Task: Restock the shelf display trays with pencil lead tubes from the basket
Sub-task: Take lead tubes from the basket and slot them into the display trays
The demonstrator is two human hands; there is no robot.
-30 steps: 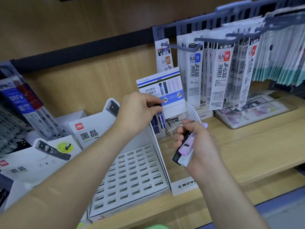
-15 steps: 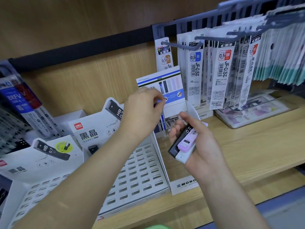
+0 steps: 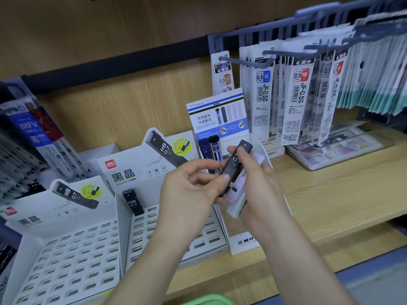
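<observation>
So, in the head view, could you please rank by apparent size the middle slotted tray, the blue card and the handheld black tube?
1. middle slotted tray
2. blue card
3. black tube, smallest even though nearest the camera

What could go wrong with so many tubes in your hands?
The right hand clutches several tubes at once; as the left hand pinches the black plastic lead tube, the pale lilac plastic tube beneath might slip and drop. Marked 0.7, it could end up outside the white slotted 0.7 tray.
</observation>
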